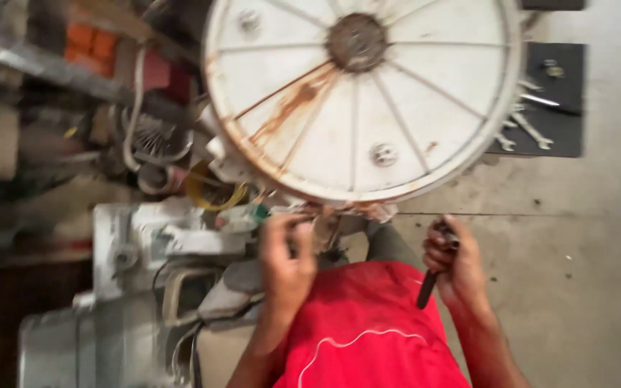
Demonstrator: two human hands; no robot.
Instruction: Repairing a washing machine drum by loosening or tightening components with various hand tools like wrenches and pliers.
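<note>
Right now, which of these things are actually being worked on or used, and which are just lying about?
In use:
- big white round drum, rust-streaked
- left hand, touching the drum's lower edge
- right hand, gripping a dark tool

Lying about:
- wrenches on a dark mat
- yellow ring
- grey machine parts on the left
</note>
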